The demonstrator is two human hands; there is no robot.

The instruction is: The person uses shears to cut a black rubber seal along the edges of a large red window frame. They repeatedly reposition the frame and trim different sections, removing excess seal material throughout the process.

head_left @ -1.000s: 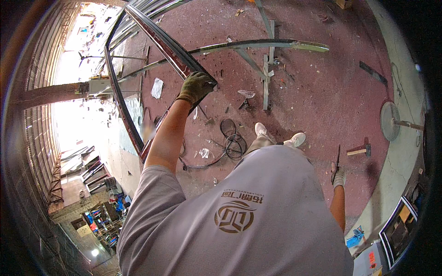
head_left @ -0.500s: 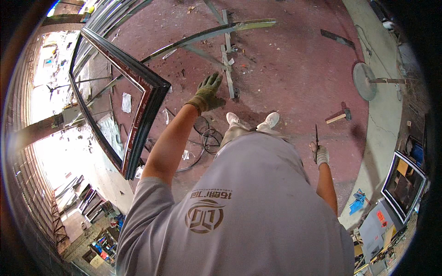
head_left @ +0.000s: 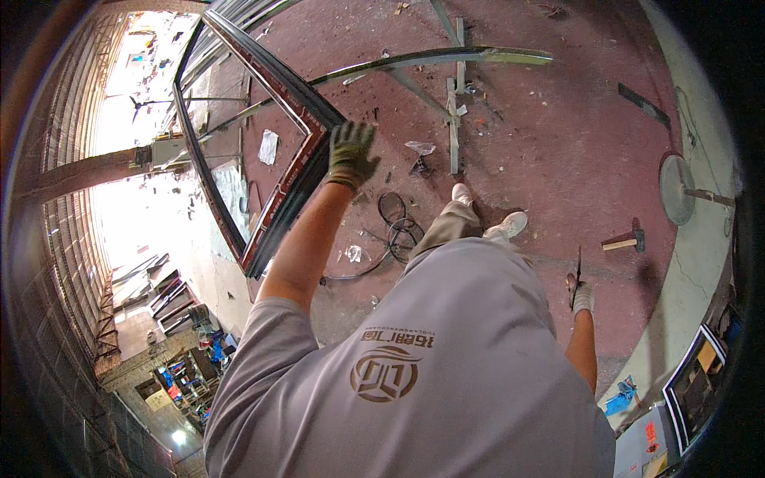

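Observation:
My left hand (head_left: 351, 154), in an olive-green work glove, has its fingers spread at the near corner of a large dark window frame (head_left: 275, 76). It overlaps the frame's edge in view; whether the palm presses on it I cannot tell. The frame stands tilted on the left, with a reddish-brown inner face and black outer profiles. Low on the right, my right hand (head_left: 583, 298), in a pale glove, is closed around a slim, dark, pointed tool (head_left: 579, 263). Its exact kind is too small to make out.
A long curved-looking metal bar (head_left: 430, 56) rests on grey supports (head_left: 453, 131) ahead. Looped black cable (head_left: 396, 253) lies by my feet. On the right are a hammer (head_left: 625, 240), a round stand base (head_left: 676, 190) and a dark strip (head_left: 644, 106). Plastic scraps (head_left: 420, 148) litter the red floor.
My left hand has come up to the frame's corner, where before it was apart from it. The view has swung left and my feet have shifted. My right hand still holds the slim tool.

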